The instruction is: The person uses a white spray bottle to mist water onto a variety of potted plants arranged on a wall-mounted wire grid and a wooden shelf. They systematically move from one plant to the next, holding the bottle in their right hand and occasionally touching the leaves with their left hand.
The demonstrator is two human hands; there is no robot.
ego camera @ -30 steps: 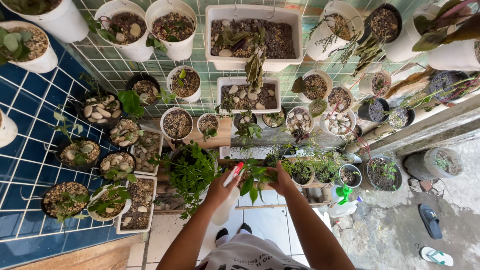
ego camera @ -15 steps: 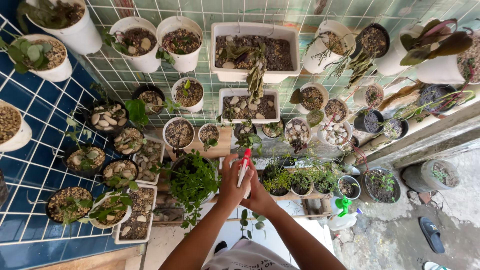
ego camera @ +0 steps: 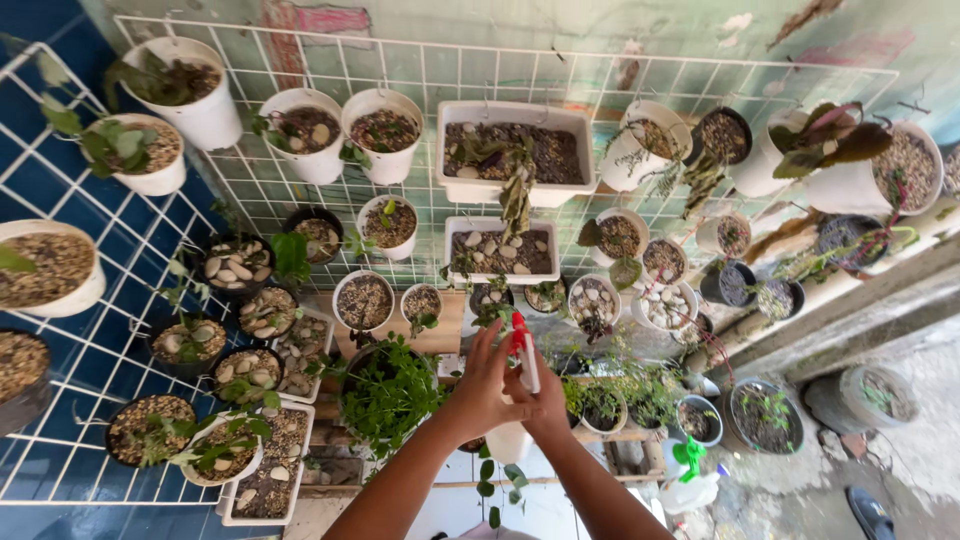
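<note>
Both my hands are raised in front of a wire grid hung with potted plants. Between them is a white spray bottle (ego camera: pixel 508 441) with a red and white trigger head (ego camera: pixel 523 352). My left hand (ego camera: pixel 482 385) wraps the head from the left, fingers reaching up past the red trigger. From the right, my right hand (ego camera: pixel 546 402) closes around the bottle's neck. The nozzle sits just below a small white rectangular planter (ego camera: pixel 502 252) of pebbles and seedlings. A bushy green plant (ego camera: pixel 388 395) in a dark pot is right beside my left hand.
White round pots (ego camera: pixel 383 134) and a large rectangular planter (ego camera: pixel 516 152) hang on the wire grid (ego camera: pixel 640 62). A second grid (ego camera: pixel 70 330) with pebble-filled pots covers the blue tiled wall at left. Dark pots (ego camera: pixel 768 415) and a green-topped sprayer (ego camera: pixel 690 478) stand at lower right.
My hands have come closer together around the spray bottle and risen toward the small planter. The view has tilted up along the wall.
</note>
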